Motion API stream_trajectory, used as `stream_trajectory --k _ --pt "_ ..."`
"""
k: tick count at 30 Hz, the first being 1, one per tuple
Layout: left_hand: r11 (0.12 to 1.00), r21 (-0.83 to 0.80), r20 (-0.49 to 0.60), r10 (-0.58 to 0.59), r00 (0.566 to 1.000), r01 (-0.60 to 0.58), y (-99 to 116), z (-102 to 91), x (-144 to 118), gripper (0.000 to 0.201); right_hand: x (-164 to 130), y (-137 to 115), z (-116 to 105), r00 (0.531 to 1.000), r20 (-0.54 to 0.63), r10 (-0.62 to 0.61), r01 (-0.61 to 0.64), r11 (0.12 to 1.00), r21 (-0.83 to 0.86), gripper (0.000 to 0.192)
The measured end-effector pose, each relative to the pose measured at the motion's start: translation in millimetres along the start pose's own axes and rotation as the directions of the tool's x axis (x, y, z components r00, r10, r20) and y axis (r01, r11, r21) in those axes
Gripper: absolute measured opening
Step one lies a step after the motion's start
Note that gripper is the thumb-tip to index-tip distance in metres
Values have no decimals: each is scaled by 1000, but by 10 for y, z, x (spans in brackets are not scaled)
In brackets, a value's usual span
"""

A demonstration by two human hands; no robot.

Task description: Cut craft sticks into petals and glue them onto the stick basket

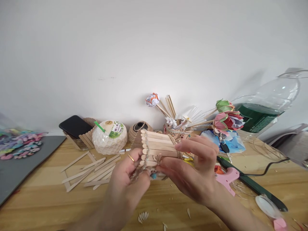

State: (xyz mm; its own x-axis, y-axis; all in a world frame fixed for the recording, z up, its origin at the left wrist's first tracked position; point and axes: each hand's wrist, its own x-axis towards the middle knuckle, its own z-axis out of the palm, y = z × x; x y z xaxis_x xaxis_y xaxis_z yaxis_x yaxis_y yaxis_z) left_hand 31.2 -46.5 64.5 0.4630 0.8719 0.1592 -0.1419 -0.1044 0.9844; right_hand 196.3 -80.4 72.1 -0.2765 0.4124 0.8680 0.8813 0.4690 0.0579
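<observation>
— While it's raised above the wooden table (36, 192), who grips the popsicle-stick box (157, 144)?
— Both: left hand (131, 175) and right hand (192, 166) fingers pinch its front. Loose sticks (93, 171) lie left; a pink glue gun (227, 179) right.

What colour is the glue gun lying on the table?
Pink; the glue gun shows in the head view, just beside the right hand.

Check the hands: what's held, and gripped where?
Both hold one popsicle-stick box. Left hand grips its lower left end by the bead string; right hand pinches its right end, thumb at the front.
</observation>
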Motion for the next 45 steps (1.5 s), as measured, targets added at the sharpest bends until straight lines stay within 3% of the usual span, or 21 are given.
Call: stream_trajectory --k 8,14,20,27,32,38,42,45 --pt "998 -1 -36 -56 998 56 25 7 17 31 -19 -8 70 994 -109 -14 17 1000 21 17" --pt "999 9 -37 -40 998 41 20 12 7 28 20 -7 35 998 -63 -30 28 999 -22 14" --pt "998 -45 -40 -41 998 39 -2 22 20 32 33 -24 26 996 -79 30 -35 997 -66 13" --pt "984 -179 -2 8 1000 -9 -54 47 29 34 45 -45 -29 990 1 143 -142 986 86 20" --pt "968 -250 -4 -36 999 34 -63 59 31 27 58 -76 -30 991 18 131 -132 977 168 7" --pt "973 -232 -44 -20 999 9 -90 53 59 20 55 -58 -19 982 61 177 -185 968 170 12" --pt "974 -227 -73 -28 997 10 -90 39 69 21 63 24 -26 948 -48 315 -302 937 176 16" --pt "977 -211 -68 -33 997 18 -83 46 69 24 89 27 -52 967 -8 255 -244 931 273 19"
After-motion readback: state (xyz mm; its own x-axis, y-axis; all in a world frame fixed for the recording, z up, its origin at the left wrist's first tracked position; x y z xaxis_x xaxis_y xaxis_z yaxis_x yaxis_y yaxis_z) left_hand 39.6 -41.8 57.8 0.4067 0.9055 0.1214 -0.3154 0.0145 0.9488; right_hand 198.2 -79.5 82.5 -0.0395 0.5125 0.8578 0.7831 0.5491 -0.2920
